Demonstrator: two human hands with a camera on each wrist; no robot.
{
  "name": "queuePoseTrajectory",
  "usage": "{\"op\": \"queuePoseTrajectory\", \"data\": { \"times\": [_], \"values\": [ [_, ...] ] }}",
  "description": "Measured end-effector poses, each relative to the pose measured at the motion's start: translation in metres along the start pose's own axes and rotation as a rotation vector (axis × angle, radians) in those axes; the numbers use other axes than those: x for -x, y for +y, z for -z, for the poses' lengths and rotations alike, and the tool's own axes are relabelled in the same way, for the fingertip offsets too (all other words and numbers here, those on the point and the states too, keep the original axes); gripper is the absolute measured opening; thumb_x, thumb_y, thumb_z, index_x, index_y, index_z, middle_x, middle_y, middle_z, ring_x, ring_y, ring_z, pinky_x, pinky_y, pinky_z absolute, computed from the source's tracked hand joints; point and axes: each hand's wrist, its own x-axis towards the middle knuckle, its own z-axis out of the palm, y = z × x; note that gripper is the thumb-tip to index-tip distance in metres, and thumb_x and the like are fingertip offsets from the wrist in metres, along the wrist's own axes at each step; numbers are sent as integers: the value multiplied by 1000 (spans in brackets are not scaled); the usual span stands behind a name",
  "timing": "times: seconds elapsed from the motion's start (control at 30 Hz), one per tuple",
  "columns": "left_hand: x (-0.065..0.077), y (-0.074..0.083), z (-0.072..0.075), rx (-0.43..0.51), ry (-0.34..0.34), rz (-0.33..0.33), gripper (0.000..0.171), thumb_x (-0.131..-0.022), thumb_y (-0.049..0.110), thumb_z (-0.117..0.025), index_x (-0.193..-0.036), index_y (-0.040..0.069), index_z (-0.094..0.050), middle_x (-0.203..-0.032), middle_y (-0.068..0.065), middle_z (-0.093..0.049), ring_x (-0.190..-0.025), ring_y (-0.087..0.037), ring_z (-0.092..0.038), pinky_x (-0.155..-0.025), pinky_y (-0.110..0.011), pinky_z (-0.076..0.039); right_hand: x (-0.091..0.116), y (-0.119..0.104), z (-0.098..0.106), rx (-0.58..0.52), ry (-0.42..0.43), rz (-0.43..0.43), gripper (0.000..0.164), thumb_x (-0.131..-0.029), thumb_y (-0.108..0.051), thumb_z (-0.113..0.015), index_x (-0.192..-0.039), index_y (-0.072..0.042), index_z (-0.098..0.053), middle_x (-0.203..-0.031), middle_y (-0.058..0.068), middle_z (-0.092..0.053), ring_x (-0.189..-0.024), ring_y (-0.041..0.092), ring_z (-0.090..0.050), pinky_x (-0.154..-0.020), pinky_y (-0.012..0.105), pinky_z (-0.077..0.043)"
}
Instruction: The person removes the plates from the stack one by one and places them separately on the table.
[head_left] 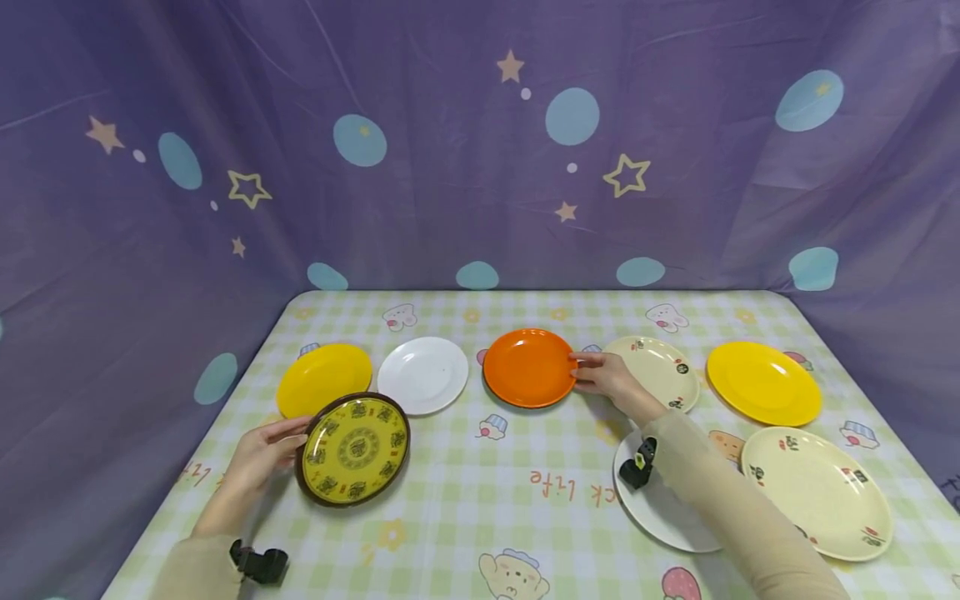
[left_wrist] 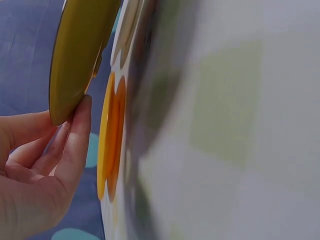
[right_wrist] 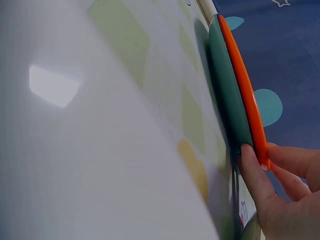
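My left hand (head_left: 262,454) pinches the left rim of a patterned yellow-green plate (head_left: 356,450) with a dark brown edge. That plate is tilted and raised above the cloth; the left wrist view shows its underside (left_wrist: 80,55) between thumb and fingers. At the back middle, my right hand (head_left: 611,379) pinches the right edge of an orange plate (head_left: 530,368). Against the orange plate's lower side, the right wrist view shows a dark green surface (right_wrist: 227,80); whether it is a second plate or the underside, I cannot tell. The thumb touches this green part.
At the left lie a yellow plate (head_left: 322,379) and a white plate (head_left: 422,375). A cream plate (head_left: 652,367), another yellow plate (head_left: 763,383), a larger cream plate (head_left: 817,492) and a white plate (head_left: 663,517), partly under my right forearm, lie rightward. A checked cloth (head_left: 450,500) covers the table.
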Motion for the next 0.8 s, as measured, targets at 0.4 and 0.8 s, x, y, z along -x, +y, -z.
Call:
{"op": "queuePoseTrajectory", "data": {
  "times": [0.4,0.8],
  "values": [
    [8,-13,21,57,-50,47,24,-85,15,-57,-107,25,-60,-85,26,-59,-69,0,-55,-57,-20,-50,-1,-1,0,12,38,-32,41,-83,7,-52,-124,8,-45,-109,19,-54,-67,8,-60,-72,29,-53],
    [14,-27,42,71,-92,77,25,-85,17,-58,-86,43,-59,-85,26,-59,-68,1,-55,-55,-20,-49,-3,1,1,24,47,-34,42,-83,5,-54,-125,6,-46,-115,23,-52,-69,9,-61,-73,29,-53]
  ]
}}
